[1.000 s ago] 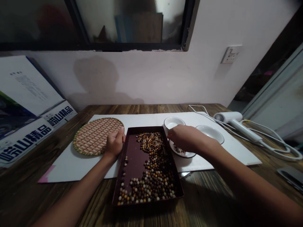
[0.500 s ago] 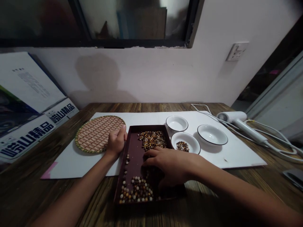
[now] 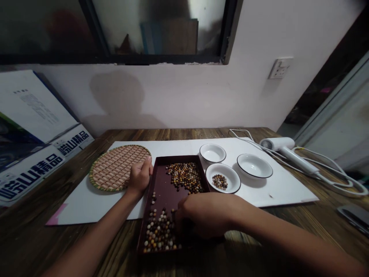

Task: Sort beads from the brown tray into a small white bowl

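Note:
A dark red rectangular tray (image 3: 163, 192) holds many small round beads in brown, yellow and cream. One heap of beads (image 3: 186, 175) lies at its far end and another, looser spread of beads (image 3: 161, 232) at the near end. My left hand (image 3: 140, 175) is closed on the tray's left wall, thumb uppermost. Inside the tray's right side, my right hand (image 3: 204, 213) is curled with its fingers pointing down beside the near beads. The fingertips are in shadow and largely hidden, so what they hold cannot be made out.
Right of the tray, a white dark-rimmed bowl (image 3: 235, 181) holds a small pile of beads. Two more white bowls, one behind (image 3: 212, 153) and one to the right (image 3: 255, 166), stand on the white board (image 3: 184, 145). A woven round mat (image 3: 119, 167) lies left, a hair dryer (image 3: 298, 159) with cord right.
My right hand has drawn nearer and its spread fingers have curled down. Beads at the near end have shifted and spread. My left hand stays on the tray wall. The view has tilted slightly.

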The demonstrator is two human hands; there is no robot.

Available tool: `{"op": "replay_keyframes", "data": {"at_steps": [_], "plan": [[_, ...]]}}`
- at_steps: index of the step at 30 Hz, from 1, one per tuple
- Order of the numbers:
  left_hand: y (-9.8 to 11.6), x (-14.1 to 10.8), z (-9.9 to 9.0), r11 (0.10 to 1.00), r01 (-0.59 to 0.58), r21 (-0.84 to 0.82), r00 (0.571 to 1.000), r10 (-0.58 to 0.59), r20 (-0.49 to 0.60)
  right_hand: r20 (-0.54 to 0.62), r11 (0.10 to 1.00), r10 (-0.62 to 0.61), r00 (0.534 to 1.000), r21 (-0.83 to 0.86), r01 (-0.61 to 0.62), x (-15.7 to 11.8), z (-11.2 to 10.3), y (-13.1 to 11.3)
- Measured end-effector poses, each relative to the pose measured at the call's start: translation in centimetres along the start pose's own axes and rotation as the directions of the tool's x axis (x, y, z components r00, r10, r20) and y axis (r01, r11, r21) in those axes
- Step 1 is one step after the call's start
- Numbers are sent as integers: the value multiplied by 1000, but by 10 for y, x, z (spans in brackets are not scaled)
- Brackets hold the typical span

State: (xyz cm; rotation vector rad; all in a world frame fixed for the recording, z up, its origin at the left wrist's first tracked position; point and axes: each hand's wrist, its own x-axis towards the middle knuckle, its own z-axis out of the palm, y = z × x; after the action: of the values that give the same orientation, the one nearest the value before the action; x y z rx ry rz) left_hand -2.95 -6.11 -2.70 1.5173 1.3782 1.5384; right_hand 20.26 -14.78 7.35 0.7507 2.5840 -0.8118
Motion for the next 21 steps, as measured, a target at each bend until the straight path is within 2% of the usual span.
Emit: {"op": "replay_keyframes", "data": {"at_steps": [5, 11, 16, 21], "plan": [[3, -1, 0, 999, -37, 11, 999, 37, 3, -6, 998, -8, 1000, 65, 9, 4, 6, 7], [3, -1, 0, 999, -28, 23, 1000, 28, 2, -143, 987, -16, 990, 159, 39, 0, -3, 11], [4, -1, 1, 998, -46, 30, 999, 46, -2, -352, 989, 131, 927, 116, -96, -24, -26, 28], [4, -1, 0, 999, -27, 25, 1000, 27, -2, -436, 928, 368, 821, 113, -356, -48, -39, 69]]}}
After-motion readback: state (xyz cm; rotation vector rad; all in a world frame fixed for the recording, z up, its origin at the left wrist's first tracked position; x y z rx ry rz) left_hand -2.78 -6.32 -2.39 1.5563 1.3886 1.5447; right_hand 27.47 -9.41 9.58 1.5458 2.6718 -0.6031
